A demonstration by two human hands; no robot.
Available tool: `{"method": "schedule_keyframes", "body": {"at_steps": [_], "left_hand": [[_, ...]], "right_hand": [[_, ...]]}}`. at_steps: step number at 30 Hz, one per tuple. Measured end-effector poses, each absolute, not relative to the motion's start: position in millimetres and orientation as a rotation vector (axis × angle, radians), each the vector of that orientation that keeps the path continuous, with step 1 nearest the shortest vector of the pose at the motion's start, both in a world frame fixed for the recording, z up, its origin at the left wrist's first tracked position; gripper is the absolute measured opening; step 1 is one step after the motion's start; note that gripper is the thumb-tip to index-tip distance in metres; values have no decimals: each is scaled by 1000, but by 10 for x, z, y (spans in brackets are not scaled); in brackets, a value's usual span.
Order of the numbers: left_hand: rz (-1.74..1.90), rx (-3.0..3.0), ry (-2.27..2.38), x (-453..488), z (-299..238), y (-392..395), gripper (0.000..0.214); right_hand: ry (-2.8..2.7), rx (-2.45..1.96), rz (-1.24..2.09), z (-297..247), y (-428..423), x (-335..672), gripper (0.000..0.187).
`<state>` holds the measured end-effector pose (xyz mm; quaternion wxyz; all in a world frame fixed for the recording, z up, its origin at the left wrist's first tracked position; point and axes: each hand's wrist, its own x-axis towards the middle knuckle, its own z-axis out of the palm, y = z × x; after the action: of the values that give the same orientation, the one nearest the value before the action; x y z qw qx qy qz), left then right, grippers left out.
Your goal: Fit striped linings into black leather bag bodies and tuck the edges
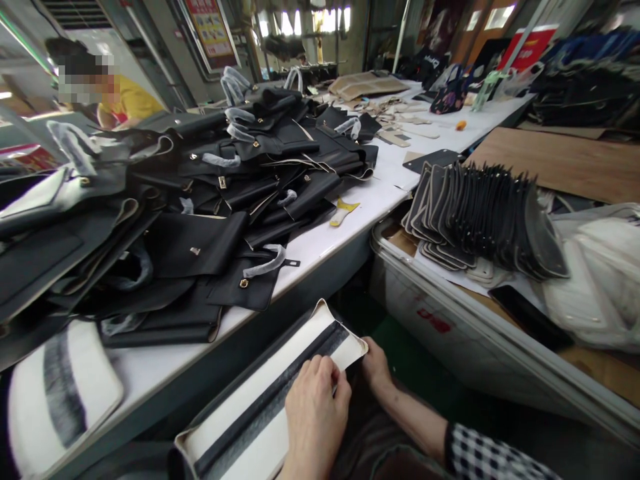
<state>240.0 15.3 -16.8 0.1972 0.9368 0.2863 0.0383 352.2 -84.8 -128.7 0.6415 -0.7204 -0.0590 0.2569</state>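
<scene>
Lying slantwise at the near side of the worktable, just over the person's lap, a white panel with a dark lengthwise stripe is in the person's hands. The right hand pinches the panel's far right corner, thumb by the edge and most of its fingers hidden. The left hand rests over the panel's middle with fingers bent and thumb drawn close to them; whether it pinches anything I cannot tell. A checked sleeve covers the right forearm. At the lower left, another white piece, also dark-striped, leans over the table edge. Beyond the panel, the white worktable bears a heap of black leather-like pieces, several with plastic-wrapped handles and gold-coloured clasps. A small yellow-and-white piece lies just beside the heap. To the right, a pale tub carries a packed row of dark flaps with light edges, near a black flat object and a clear plastic bag. Farther off, at the upper left, a person in yellow is behind the heap
</scene>
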Motion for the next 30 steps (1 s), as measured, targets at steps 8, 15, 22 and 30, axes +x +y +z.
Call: {"method": "schedule_keyframes", "body": {"at_steps": [8,15,22,30], "left_hand": [[86,2646,820,2399,-103,95,17],[336,2573,841,2158,-134,4,18],[449,2562,855,1626,-233,-35,16],[397,2473,1099,1755,-171,-5,17]], "right_hand": [[-1412,-1753,-135,-677,-1368,3252,53],[-1637,-1893,-348,-704,-1200,3239,55],[-1661,-1960,-375,-786,-1225,3154,57],[-1595,-1869,-427,-867,-1123,3004,59]]}}
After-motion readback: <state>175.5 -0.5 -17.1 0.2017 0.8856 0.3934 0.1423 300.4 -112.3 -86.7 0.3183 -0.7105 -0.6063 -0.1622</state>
